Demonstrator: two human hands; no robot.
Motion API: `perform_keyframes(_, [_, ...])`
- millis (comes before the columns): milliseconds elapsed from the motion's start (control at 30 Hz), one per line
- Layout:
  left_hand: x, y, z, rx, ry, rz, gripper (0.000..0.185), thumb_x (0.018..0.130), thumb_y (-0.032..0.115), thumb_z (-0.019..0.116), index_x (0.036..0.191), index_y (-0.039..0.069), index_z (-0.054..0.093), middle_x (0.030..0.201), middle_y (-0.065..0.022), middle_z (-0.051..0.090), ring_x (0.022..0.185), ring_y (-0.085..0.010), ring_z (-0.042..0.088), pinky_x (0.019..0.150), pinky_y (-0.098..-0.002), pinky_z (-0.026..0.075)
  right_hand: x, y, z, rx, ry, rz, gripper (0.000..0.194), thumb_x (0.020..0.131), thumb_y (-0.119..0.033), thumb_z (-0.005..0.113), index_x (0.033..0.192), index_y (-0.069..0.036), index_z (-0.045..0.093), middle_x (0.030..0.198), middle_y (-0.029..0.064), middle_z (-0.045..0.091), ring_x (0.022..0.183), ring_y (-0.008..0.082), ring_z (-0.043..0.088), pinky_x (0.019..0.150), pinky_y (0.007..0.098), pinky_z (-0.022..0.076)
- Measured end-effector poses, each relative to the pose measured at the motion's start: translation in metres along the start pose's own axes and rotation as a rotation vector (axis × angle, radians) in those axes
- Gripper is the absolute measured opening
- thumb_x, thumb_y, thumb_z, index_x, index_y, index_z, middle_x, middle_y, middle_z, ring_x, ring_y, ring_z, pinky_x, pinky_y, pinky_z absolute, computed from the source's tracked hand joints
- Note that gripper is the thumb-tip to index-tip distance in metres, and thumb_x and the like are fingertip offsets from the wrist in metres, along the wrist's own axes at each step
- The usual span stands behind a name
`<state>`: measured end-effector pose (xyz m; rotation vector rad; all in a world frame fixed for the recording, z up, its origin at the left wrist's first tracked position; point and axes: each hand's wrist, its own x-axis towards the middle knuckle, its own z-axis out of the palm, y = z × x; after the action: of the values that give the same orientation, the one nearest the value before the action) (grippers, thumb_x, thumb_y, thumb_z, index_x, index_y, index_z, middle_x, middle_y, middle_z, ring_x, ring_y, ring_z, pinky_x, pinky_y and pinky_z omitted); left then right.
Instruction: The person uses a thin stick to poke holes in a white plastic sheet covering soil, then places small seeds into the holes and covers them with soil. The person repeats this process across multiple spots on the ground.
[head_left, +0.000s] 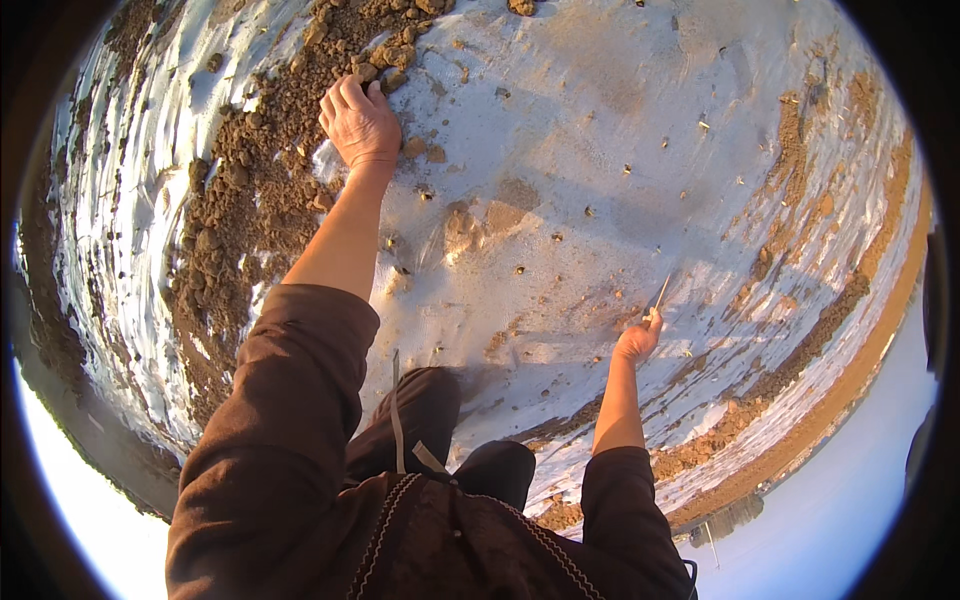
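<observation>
My left hand (361, 124) is at the edge of a strip of brown soil clods (240, 195), fingers curled towards a clod by the fingertips. The frame does not settle whether it grips that clod. My right hand (640, 337) is closed around a thin, pointed, stick-like tool (663, 291), its tip directed away from me. Beneath both arms spreads pale plastic mulch film (570, 300), dusted with soil. Small holes dot the film in rows, some with bits of plant showing, such as one planting hole (556, 237).
My bent knees (420, 405) are close to the film's near side. More film-covered rows (120, 210) run to the left, split by soil. On the right, soil ridges (795, 367) alternate with film. Loose clods (424, 148) lie beside my left wrist.
</observation>
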<state>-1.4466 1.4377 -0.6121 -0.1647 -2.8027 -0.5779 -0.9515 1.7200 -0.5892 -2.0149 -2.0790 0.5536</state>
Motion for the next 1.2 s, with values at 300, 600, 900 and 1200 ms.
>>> perform_keyframes(300, [-0.002, -0.004, 0.006, 0.024, -0.032, -0.024, 0.031, 0.094, 0.024, 0.061, 0.116, 0.007, 0.051, 0.121, -0.0125, 0.057, 0.118, -0.0339, 0.049, 0.100, -0.0481, 0.037, -0.063, 0.043, -0.262, -0.065, -0.263, 0.171, 0.030, 0.090, -0.005, 0.050, 0.112, 0.000, 0.070, 0.090, 0.0059, 0.068, 0.074, 0.0139, 0.060, 0.069, 0.0288, 0.0527])
perform_keyframes(600, [-0.003, -0.012, 0.011, 0.133, -0.045, 0.029, 0.035, 0.096, 0.028, 0.060, 0.120, 0.008, 0.046, 0.120, -0.0137, 0.054, 0.115, -0.0335, 0.048, 0.097, -0.0482, 0.038, -0.002, -0.037, -0.209, 0.172, -0.275, 0.200, 0.027, 0.094, -0.006, 0.057, 0.117, -0.003, 0.070, 0.092, 0.0013, 0.066, 0.073, 0.0077, 0.058, 0.069, 0.0232, 0.0501])
perform_keyframes(900, [0.002, -0.032, 0.018, 0.169, 0.007, 0.075, 0.031, 0.095, 0.031, 0.060, 0.111, 0.006, 0.049, 0.106, -0.0139, 0.055, 0.101, -0.0338, 0.052, 0.089, -0.0484, 0.040, 0.048, -0.039, -0.123, 0.437, -0.428, 0.245, 0.026, 0.095, -0.009, 0.060, 0.119, -0.004, 0.069, 0.086, -0.0008, 0.066, 0.073, 0.0049, 0.060, 0.063, 0.0205, 0.0462])
perform_keyframes(1200, [0.017, -0.007, 0.023, 0.112, 0.018, -0.320, 0.020, 0.096, 0.028, 0.052, 0.098, 0.008, 0.051, 0.101, -0.0115, 0.055, 0.097, -0.0321, 0.053, 0.090, -0.0480, 0.041, 0.097, -0.055, -0.120, 0.516, -0.588, 0.122, 0.025, 0.097, -0.005, 0.057, 0.119, -0.001, 0.068, 0.083, 0.0001, 0.062, 0.073, 0.0059, 0.054, 0.067, 0.0210, 0.0465])
